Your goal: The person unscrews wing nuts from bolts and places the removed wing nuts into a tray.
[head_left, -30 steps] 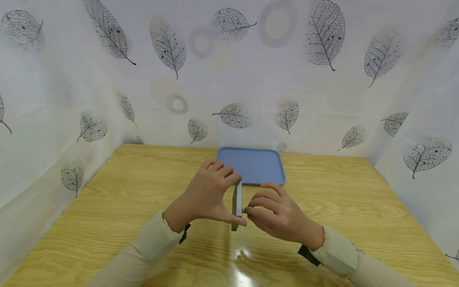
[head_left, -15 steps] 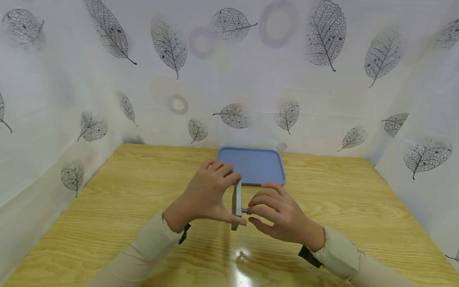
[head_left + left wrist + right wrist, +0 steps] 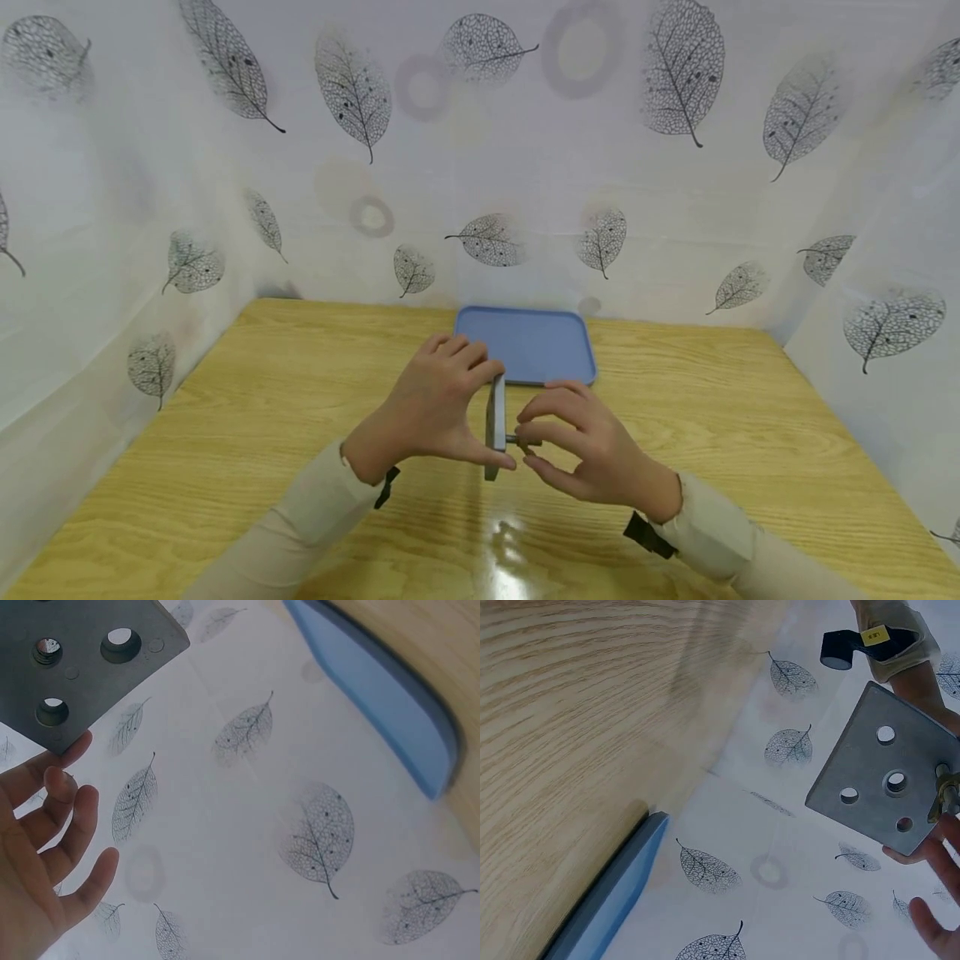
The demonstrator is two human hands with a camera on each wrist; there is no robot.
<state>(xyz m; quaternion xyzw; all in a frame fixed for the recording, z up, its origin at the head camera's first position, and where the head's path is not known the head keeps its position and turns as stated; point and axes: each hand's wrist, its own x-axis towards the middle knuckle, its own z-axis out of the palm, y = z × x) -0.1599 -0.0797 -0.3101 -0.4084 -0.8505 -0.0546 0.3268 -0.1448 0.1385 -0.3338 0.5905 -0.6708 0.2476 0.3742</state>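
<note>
- Your L hand point(image 3: 435, 408), wide, spans a grey metal plate point(image 3: 874, 766), thumb at the lower edge, index at the upper; your R hand point(image 3: 592, 450) curls its fingers about a bolt point(image 3: 512, 439) on the plate's R side.
- Plate stands on edge btwn your hands, apparently lifted off the table point(image 3: 322, 367); prob. held by its rim so both faces, and the holes thru them, are mostly free of fingers.
- Bolt sticks out from the face turned to your R, hence prob. the split roles: L steadies, R gets at the hardware.
- Brass-colored fitting point(image 3: 949, 782) seems to sit around the bolt, per R-wrist view, w/ your R fingers close on it. Exact thumb contact: can't tell.
- Other L fingers, per L-wrist view, spread past the plate's corner w/o gripping it, poss. b/c thumb & index suffice.
- Blue tray point(image 3: 540, 346) lies flat behind the plate, near the leaf-print curtain point(image 3: 525, 167); back there, it prob. gives your forearms working room up front.
</note>
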